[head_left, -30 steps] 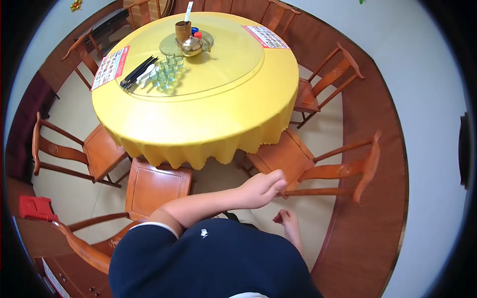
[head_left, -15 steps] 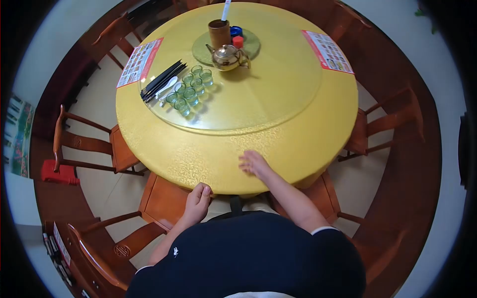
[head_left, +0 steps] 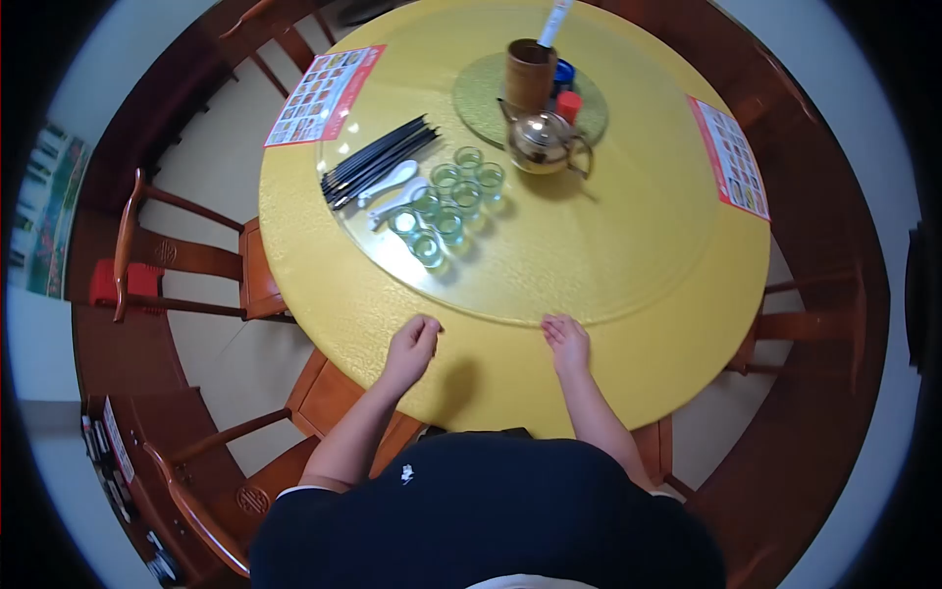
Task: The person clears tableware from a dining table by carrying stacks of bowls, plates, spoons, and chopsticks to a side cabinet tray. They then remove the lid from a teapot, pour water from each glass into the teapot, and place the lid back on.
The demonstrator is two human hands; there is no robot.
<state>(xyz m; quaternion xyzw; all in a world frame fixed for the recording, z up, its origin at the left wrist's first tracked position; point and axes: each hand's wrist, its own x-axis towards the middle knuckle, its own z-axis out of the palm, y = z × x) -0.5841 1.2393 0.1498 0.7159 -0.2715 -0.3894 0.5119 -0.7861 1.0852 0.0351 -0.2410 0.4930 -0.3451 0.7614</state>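
Note:
My left hand [head_left: 412, 350] hovers over the near part of the yellow tablecloth [head_left: 500, 383], its fingers curled closed with nothing seen in them. To its right, my right hand [head_left: 566, 344] has its fingers stretched out at the near rim of the round glass turntable [head_left: 628, 265]; whether they touch it I cannot tell. Several small green-tinted glasses [head_left: 448, 224] stand grouped on the turntable, beyond my left hand. Beside them lie white spoons [head_left: 394, 179] and a bundle of dark chopsticks [head_left: 378, 162]. A shiny metal teapot [head_left: 540, 144] stands farther back.
Behind the teapot, a brown cylindrical holder [head_left: 530, 77], a red-capped item [head_left: 568, 106] and a blue object [head_left: 563, 73] stand on a green round mat [head_left: 476, 98]. Printed sheets [head_left: 329, 93] lie at both sides. Wooden chairs [head_left: 196, 255] surround the table.
My left hand has risen from the table edge to above the cloth. My right hand has moved forward to the turntable rim. The view has shifted, bringing the table closer.

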